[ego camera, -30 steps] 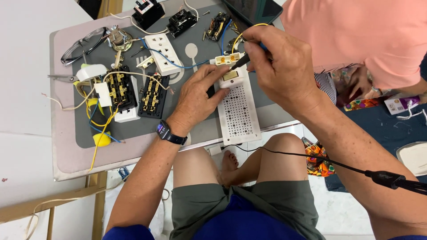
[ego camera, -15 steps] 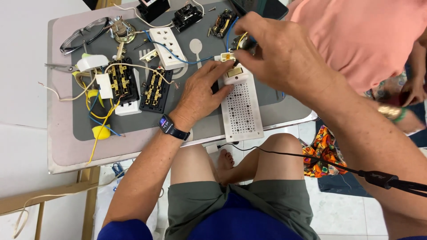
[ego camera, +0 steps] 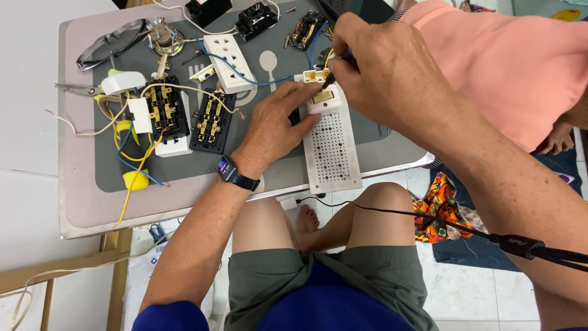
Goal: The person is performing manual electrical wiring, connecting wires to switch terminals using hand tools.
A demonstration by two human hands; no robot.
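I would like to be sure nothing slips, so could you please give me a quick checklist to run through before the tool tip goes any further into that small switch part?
1. Left hand steadies the white perforated board: ok.
2. Right hand grips the dark tool with its tip at the small cream part: ok.
3. Tip seated properly in the part: cannot tell, too small.
4. Board lies flat on the tray: not ok, its near end overhangs the edge.
5. Black cable hangs clear of both hands: ok.
6. Loose wires stay left of the work: ok.
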